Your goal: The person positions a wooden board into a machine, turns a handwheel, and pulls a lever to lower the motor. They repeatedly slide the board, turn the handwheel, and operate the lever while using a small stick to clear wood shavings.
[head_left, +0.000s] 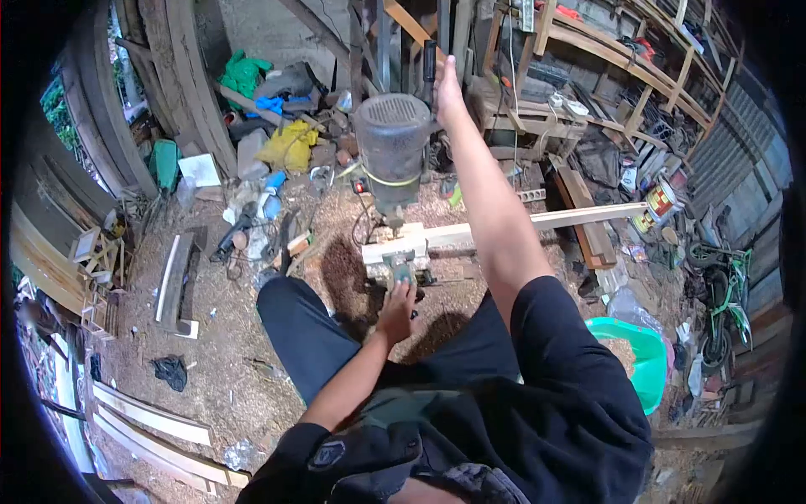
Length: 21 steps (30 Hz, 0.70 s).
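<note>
A drill-press-like machine with a dark cylindrical motor housing (393, 139) stands upright before me, its bit lowered to the wood. Beside the black grip of its lever (430, 60), my right hand (448, 92) reaches up with fingers extended; no fingers show wrapped around the grip. My left hand (398, 309) is closed on the greenish metal clamp (404, 270) at the machine's front. A long pale wooden beam (453, 236) lies across the machine under the bit, stretching far right, passing behind my right forearm.
Wood shavings (340, 269) cover the ground. A green basin (645, 357) holding shavings sits at my right. Farther right are paint buckets (659, 200) and a small green motorbike (735, 294). Boards (155, 416) lie at lower left; a yellow bag (288, 147) and clutter lie behind.
</note>
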Each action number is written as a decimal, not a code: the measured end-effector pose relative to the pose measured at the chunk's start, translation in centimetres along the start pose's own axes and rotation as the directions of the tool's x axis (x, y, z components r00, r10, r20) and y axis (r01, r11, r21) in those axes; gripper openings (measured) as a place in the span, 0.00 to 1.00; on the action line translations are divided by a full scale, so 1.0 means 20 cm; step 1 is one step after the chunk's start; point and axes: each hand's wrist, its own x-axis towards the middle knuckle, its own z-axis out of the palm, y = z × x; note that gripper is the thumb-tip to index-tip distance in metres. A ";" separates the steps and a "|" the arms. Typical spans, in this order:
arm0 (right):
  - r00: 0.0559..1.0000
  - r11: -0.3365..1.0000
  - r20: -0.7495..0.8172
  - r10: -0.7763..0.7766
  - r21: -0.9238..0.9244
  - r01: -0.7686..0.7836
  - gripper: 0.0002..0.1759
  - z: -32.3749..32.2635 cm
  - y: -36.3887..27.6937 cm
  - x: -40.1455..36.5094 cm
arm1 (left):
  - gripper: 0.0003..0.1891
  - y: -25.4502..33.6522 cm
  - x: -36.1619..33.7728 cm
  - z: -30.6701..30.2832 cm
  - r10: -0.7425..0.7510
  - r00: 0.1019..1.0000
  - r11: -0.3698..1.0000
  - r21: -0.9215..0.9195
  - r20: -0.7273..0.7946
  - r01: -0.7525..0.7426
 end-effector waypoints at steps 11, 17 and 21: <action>0.995 0.997 -0.056 -0.079 0.023 0.080 0.37 -0.05 0.08 -0.18 | 0.49 -0.03 0.00 0.22 0.014 0.999 0.958 0.288 -0.030 -0.005; 0.972 0.972 -0.060 -0.229 0.038 0.231 0.39 -0.08 0.10 -0.38 | 0.49 0.01 0.04 0.17 -0.147 0.974 0.956 0.279 0.171 0.095; 0.980 0.980 0.023 -0.200 -0.017 0.200 0.36 -0.04 -0.06 -0.32 | 0.52 0.00 0.06 0.17 -0.182 0.960 0.950 0.290 0.211 0.116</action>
